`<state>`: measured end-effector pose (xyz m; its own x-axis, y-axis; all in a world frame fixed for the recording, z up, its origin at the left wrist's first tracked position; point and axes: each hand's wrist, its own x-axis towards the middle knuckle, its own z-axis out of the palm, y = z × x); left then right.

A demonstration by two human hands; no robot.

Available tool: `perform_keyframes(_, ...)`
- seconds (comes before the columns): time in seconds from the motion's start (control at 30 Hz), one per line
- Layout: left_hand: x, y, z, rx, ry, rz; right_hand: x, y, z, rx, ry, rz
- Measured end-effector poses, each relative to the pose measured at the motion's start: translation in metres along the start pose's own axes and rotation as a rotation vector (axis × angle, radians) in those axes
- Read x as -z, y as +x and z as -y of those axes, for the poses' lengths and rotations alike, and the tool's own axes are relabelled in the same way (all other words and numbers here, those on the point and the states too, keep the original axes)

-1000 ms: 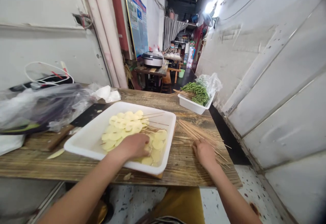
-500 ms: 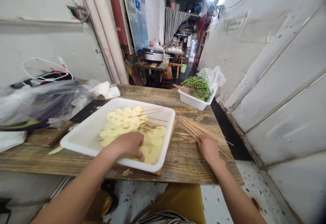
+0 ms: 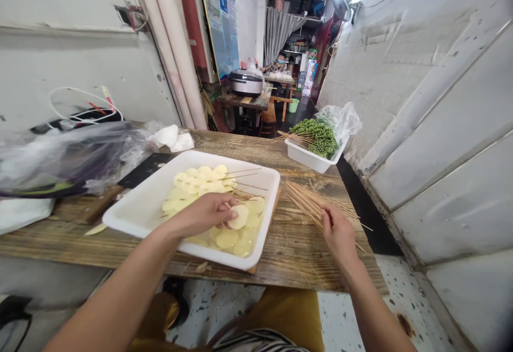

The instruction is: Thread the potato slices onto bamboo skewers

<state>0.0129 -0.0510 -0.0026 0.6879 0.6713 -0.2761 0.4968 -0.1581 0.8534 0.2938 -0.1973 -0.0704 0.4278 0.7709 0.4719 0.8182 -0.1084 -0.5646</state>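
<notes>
Since the earlier frame, the left hand has lifted from the liquid in the large white rectangular plastic tray, and a round, flat, pale-yellow slice has come up with it. The left hand is closed on this slice, pinching its edge between thumb and fingers. The slice is located above the right-hand part of the tray.

The right hand is positioned at the bundle of thin, straight, light-brown wooden sticks. Its thumb and forefinger are drawn together; whether a stick is gripped between them cannot be determined.

Loose pale-yellow round slices lie in the liquid, at the near right of the tray. Overlapping rows of skewered pale-yellow slices occupy the far part, with stick ends directed right. The tray and sticks rest on a brown wood-grained table, the sticks just beside the tray's right side.

A small white rectangular plastic tray is located at the far right of the table. It contains green bunched skewers and a clear crumpled plastic bag. Left of the large tray lies a dark-bladed knife with a brown wooden handle.
</notes>
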Motion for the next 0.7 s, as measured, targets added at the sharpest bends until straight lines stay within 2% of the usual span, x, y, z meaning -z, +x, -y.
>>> perform_keyframes(0.1, 0.002, -0.001, 0.000, 0.012, -0.196, -0.114, 0.011, -0.013, 0.045, -0.130, 0.416, 0.309)
perform_keyframes(0.13, 0.002, -0.001, 0.001, 0.007, -0.244, -0.166, 0.012, -0.017, 0.060, -0.109, 0.482, 0.413)
perform_keyframes(0.17, 0.001, -0.001, 0.002, 0.002, -0.290, -0.216, 0.012, -0.020, 0.074, -0.056, 0.511, 0.438)
perform_keyframes(0.27, 0.000, -0.003, 0.003, -0.017, -0.401, -0.310, 0.006, -0.025, 0.104, 0.139, 0.502, 0.403)
perform_keyframes(0.33, 0.000, -0.005, 0.003, -0.041, -0.435, -0.331, 0.000, -0.024, 0.114, 0.202, 0.465, 0.417)
perform_keyframes(0.5, -0.001, -0.008, 0.003, -0.157, -0.391, -0.336, -0.007, -0.016, 0.128, 0.234, 0.356, 0.464)
perform_keyframes(0.7, -0.002, -0.010, 0.000, -0.199, -0.329, -0.371, -0.007, -0.014, 0.135, 0.240, 0.269, 0.476)
